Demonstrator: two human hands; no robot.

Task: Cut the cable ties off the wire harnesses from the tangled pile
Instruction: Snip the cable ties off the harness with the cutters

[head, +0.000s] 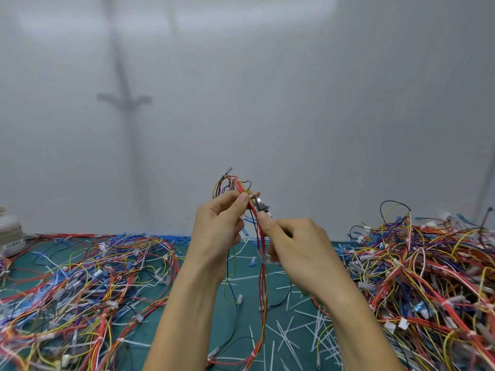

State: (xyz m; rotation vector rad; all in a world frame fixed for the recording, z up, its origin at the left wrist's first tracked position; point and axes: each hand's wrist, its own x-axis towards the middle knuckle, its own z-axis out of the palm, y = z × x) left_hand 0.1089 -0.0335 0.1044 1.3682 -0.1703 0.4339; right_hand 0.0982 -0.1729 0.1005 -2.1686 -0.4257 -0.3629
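My left hand [218, 228] pinches a wire harness [261, 266] of red, yellow and black wires near its top and holds it up above the table. Its loose end hangs down to the green mat [241, 279]. My right hand [300, 245] grips a small pair of cutters [261, 204], whose metal jaws sit against the red wires just below my left thumb. A white cable tie [262, 257] wraps the bundle lower down, beside my right fingers. A tangled pile of harnesses [428, 277] lies on the right.
A second spread of coloured harnesses [80, 287] covers the left of the mat. Several cut white tie ends [289, 338] litter the middle. A pale round container [9, 234] stands at the far left edge. A plain grey wall rises behind the table.
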